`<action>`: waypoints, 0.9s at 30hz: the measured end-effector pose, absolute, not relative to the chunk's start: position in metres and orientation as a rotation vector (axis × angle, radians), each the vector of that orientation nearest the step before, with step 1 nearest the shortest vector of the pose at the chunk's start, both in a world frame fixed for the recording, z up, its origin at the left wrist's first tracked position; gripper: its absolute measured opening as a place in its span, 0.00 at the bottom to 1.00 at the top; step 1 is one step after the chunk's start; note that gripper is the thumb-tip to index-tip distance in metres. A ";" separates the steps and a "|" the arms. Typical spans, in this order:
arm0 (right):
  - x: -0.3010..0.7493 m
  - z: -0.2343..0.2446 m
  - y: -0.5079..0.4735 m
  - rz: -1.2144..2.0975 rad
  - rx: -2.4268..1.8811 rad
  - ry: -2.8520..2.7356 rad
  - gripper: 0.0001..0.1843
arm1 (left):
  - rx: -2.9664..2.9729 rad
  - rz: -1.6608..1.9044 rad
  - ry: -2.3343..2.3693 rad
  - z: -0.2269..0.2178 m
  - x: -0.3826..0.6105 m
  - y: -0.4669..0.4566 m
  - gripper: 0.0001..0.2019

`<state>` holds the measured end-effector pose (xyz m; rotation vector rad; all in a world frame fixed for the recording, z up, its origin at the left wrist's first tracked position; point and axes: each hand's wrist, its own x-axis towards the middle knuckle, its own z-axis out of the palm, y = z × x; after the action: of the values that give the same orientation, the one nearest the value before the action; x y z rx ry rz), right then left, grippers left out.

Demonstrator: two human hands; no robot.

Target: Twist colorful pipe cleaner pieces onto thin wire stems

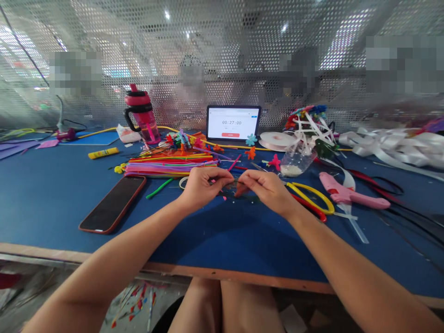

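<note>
Front and centre above the blue surface [52, 194], left hand [203, 185] and right hand [265, 185] each keep a tight pinch grip on one thin dark strand [236, 183], seemingly mid-twist, with small flowers [250, 152] finished behind and a fat bundle [169, 166] unused.

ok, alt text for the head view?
The left hand and right hand pinch a thin dark strand over a blue table. Nearby: a phone, a bundle of pipe cleaners, yellow scissors, a pink glue gun, a tablet showing a timer.
</note>
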<state>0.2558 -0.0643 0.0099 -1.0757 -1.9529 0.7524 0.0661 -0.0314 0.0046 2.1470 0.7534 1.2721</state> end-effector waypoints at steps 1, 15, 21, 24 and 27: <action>0.257 0.009 -0.064 0.739 -1.070 -1.918 0.20 | 2.127 1.271 0.750 0.004 0.066 -0.031 0.04; 0.252 0.005 -0.068 -0.160 -1.175 -2.099 0.13 | 2.138 1.255 0.742 0.004 0.067 -0.032 0.04; 0.253 0.010 -0.068 -0.048 -1.199 -2.165 0.18 | 2.185 1.271 0.745 0.004 0.067 -0.032 0.04; 0.254 0.009 -0.067 0.047 -1.201 -2.169 0.20 | 2.183 1.259 0.745 0.003 0.067 -0.032 0.05; 0.256 0.008 -0.064 0.137 -1.190 -2.172 0.22 | 2.165 1.269 0.746 0.002 0.067 -0.032 0.05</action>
<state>0.2557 -0.0644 0.0078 -1.1903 -2.1722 0.1371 0.0668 -0.0321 0.0021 2.1650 0.7464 1.2690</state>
